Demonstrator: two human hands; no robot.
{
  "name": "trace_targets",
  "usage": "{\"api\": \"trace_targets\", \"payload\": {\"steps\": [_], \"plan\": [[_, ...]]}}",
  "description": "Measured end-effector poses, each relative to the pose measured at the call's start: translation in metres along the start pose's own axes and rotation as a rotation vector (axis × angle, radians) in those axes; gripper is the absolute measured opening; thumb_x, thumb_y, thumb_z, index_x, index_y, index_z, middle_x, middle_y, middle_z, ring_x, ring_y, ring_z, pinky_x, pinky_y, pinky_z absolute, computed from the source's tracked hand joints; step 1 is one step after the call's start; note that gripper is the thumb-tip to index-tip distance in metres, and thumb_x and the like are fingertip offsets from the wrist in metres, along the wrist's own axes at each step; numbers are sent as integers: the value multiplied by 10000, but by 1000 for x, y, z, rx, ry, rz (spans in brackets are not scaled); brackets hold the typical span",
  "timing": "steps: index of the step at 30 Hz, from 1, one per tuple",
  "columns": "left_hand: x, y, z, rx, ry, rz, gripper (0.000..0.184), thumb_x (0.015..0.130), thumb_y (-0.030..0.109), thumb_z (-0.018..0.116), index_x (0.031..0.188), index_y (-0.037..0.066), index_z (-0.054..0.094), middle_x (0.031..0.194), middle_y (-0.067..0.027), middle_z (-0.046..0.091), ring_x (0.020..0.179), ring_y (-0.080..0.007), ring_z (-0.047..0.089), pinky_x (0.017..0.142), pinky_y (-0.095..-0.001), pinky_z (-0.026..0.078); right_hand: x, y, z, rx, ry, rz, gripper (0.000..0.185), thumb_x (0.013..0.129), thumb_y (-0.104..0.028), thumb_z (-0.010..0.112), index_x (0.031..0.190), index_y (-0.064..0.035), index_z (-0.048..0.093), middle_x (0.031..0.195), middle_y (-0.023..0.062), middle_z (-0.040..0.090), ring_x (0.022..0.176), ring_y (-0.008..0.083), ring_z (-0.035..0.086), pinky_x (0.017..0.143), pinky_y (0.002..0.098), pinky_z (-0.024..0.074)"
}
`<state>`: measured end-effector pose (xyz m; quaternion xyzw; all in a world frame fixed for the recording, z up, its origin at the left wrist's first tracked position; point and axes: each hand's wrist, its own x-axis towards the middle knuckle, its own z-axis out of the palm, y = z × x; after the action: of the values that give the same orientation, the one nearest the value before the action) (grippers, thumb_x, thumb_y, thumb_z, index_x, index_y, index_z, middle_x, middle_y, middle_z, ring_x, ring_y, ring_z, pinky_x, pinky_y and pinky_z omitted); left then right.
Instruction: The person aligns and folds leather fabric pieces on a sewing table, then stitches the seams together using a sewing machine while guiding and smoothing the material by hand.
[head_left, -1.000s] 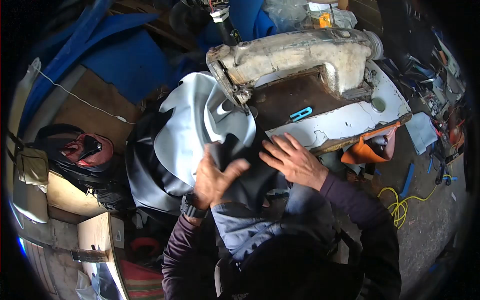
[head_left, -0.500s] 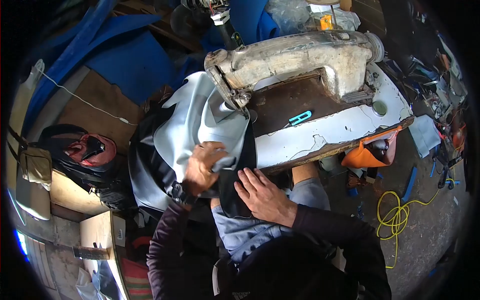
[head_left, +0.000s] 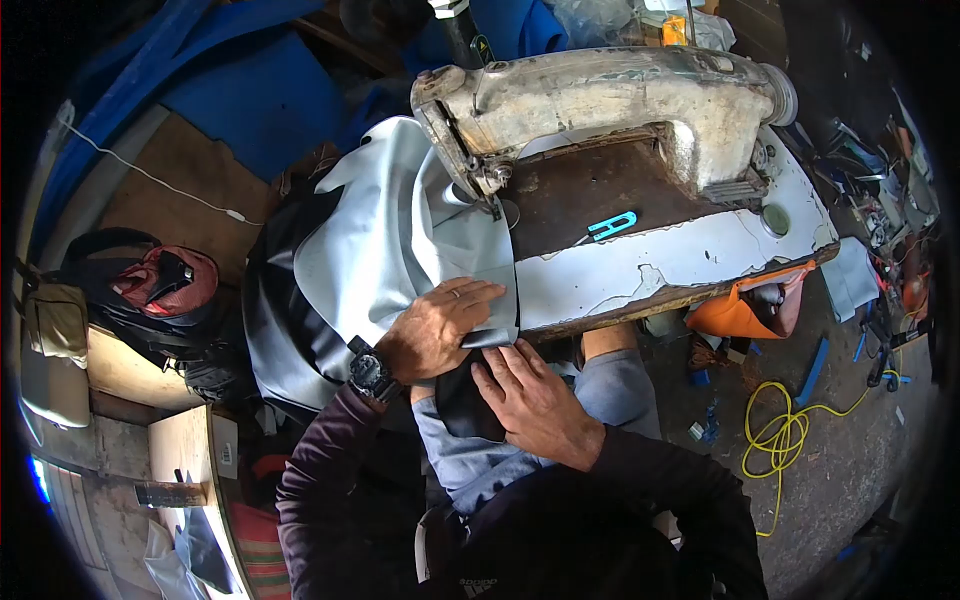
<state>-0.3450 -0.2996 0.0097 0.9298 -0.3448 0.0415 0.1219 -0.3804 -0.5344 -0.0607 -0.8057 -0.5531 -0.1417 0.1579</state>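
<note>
A large silver-grey and black sheet [head_left: 350, 250] lies in folds left of and under the needle end of the worn sewing machine [head_left: 600, 105]. On its front edge rests my left hand [head_left: 440, 330], a watch on the wrist, fingers pressed together over the folded grey material; the thumb is hidden. Close beside it my right hand [head_left: 535, 400] lies with fingers stretched over the black part of the sheet, fingertips at the folded edge. A light-blue thread snipper [head_left: 612, 226] sits on the machine bed.
A round green-topped tin [head_left: 775, 220] stands on the chipped white table [head_left: 690, 245]. Below its right edge hangs an orange pouch [head_left: 745, 312]. Yellow cable [head_left: 775, 440] coils on the floor. At the left are a black and red backpack [head_left: 170, 285] and a wooden box [head_left: 190, 450].
My left hand has moved right onto the sheet's front edge, which now lies flatter. My right hand has come off the table side, down and left, to rest beside it.
</note>
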Motion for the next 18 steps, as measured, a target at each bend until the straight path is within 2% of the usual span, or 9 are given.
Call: {"api": "trace_targets", "payload": {"steps": [10,18], "plan": [[-1,-1,6,41,30,17,284,794,42,824,968,-23,608,1517,-222,639,1396,-380,630,1184,-517,490,2,-5,-1,4,-17,11,560,1050,-298,532,1464,71,607,1501,353,582,1479,451,509,1277,587,344],[-8,-13,17,42,52,27,341,775,156,870,987,-11,662,1530,-173,648,1414,-350,628,1182,-511,498,3,-3,-4,78,-26,28,581,1011,-293,566,1450,85,608,1486,357,578,1474,464,498,1279,592,340]]}}
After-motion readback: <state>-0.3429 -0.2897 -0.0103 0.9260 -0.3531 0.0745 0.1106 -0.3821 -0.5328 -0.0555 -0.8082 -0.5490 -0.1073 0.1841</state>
